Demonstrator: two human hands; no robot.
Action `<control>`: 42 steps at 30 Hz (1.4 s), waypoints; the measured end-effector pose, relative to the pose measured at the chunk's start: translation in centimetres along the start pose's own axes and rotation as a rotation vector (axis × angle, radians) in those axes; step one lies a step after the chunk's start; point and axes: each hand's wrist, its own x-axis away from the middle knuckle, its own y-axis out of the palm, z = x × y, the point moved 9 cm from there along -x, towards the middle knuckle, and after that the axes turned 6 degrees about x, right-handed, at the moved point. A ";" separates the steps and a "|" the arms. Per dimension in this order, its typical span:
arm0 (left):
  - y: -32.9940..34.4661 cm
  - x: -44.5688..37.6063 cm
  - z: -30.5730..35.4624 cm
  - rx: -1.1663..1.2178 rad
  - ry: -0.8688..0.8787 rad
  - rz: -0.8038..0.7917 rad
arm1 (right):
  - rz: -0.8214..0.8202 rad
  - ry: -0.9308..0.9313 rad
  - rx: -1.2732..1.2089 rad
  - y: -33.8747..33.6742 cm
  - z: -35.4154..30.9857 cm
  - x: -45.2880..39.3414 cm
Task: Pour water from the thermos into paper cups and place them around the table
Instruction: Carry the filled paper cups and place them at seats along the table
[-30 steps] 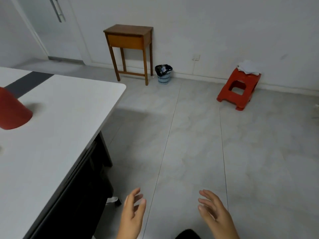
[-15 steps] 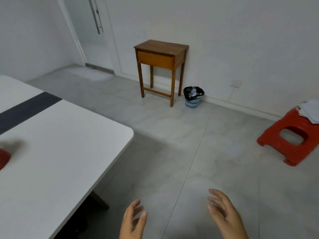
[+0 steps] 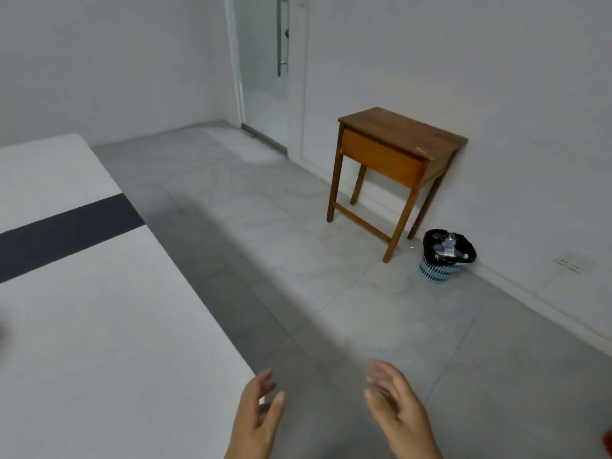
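No brand, label or readable writing shows anywhere in the view.

At the far left lies the white surface, crossed by a dark grey band. A faint reddish blur sits at its extreme left edge (too smeared to say what it is). The red object that stood on the surface a second ago has slid out of view as the camera turned left, so neither the thermos nor any paper cup can be seen now. The surface's rounded near corner lies just beside the left hand.

That left hand hangs low in the view, fingers spread and relaxed, holding nothing, partly over the surface's corner. The right hand is near it, apart, palm turned inward, fingers loosely spread and blurred at the tips, also holding nothing. Both hands have kept much the same pose across the three frames.

Beyond them is a wide stretch of grey tiled floor, open from the surface's long edge to the wall. A frosted glass door stands at the back. To the right, a small wooden side table stands against the wall, with a blue waste basket lined in black just beside its leg. A wall socket sits low on the wall further right. The red stool seen earlier is now only a red sliver at the right edge.
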 end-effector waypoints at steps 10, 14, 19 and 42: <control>2.1 -15.1 0.4 0.060 -0.100 0.267 | -0.146 0.072 0.089 2.6 0.1 -20.2; 0.5 -20.1 -0.7 0.091 -0.161 0.493 | -0.385 0.005 0.126 7.5 -1.6 -30.4; -0.8 -22.8 -1.0 0.151 -0.233 0.805 | -0.744 -0.125 0.214 15.3 -5.5 -40.3; -24.4 -25.9 0.6 0.275 -0.190 1.635 | -1.610 -0.362 0.325 58.7 -15.1 -36.6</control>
